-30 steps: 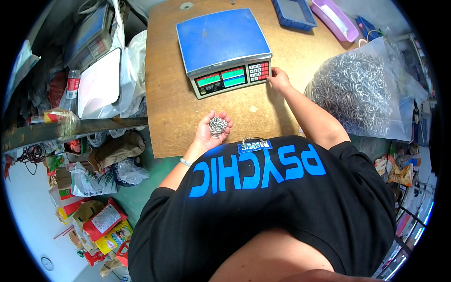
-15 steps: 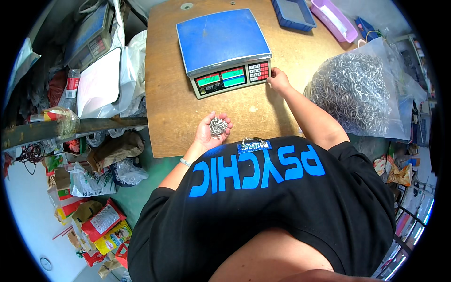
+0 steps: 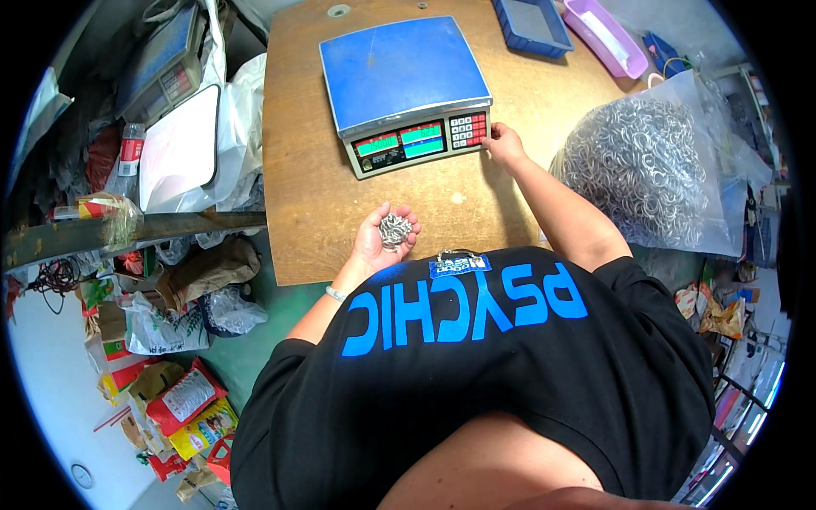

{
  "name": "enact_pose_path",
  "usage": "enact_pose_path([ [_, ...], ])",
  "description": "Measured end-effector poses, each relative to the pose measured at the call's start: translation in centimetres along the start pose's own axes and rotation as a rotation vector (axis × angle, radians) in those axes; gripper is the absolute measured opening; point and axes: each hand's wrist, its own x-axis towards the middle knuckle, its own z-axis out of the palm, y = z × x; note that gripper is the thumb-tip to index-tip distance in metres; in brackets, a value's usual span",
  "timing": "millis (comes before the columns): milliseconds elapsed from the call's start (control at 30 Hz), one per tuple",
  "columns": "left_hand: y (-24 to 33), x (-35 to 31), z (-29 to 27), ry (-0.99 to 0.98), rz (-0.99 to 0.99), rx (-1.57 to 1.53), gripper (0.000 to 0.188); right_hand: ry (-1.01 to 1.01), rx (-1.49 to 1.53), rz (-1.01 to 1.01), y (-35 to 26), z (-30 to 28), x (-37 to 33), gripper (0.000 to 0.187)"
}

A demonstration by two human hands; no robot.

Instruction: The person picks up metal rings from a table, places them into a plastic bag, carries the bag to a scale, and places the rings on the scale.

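Cupped low over the table near my chest, my left hand (image 3: 376,243) holds a small heap of silvery metal rings (image 3: 395,230) in its palm. Ahead of it stands a counting scale (image 3: 406,68) with a blue platform, green-lit displays (image 3: 399,144) and a keypad (image 3: 468,130) of white and red keys. Nothing lies on the platform. My right hand (image 3: 507,147) is at the scale's front right corner, its fingers bent around the edge beside the red keys. Part of those fingers is hidden, and I cannot tell whether a key is pressed.
A big clear bag of metal rings (image 3: 637,166) stands at the table's right. At the far right are a blue tray (image 3: 532,30) and a pink tray (image 3: 605,38). Left of the wooden table (image 3: 297,170) are another scale (image 3: 161,72), a bottle (image 3: 131,151) and piled bags (image 3: 189,398).
Both hands stay in place, the left still holding the rings. The figures on the scale's left display look fainter.
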Motion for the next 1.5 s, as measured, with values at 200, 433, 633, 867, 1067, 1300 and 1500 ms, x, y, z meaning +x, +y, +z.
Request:
enact_pose_path([
  [200,0.1,0.1,-0.4,-0.017,-0.017,-0.015,0.031,0.012,-0.023,0.023,-0.2,0.0,0.0,0.024],
  [433,-0.1,0.1,-0.5,-0.036,-0.026,-0.007,0.031,0.073,-0.052,0.011,2.2,0.6,1.8,0.023],
  [633,-0.2,-0.4,-0.1,0.04,-0.002,-0.01,0.031,0.029,0.026,0.013,1.0,0.3,0.7,0.026],
  [867,-0.2,-0.3,-0.3,0.036,-0.007,-0.007,0.031,0.005,-0.002,0.042,0.1,0.0,0.1,0.026],
  [1067,-0.2,-0.5,-0.2,0.057,-0.004,0.004,0.031,-0.018,0.015,0.155,-2.6,0.1,-1.1,0.032],
  [1300,-0.1,-0.3,-0.5,0.034,-0.015,0.007,0.031,0.049,-0.033,0.069,-0.3,0.5,0.4,0.034],
  [1500,-0.2,-0.1,-0.9,0.04,-0.016,0.002,0.032,0.056,-0.065,0.09,0.1,0.7,0.9,0.036],
])
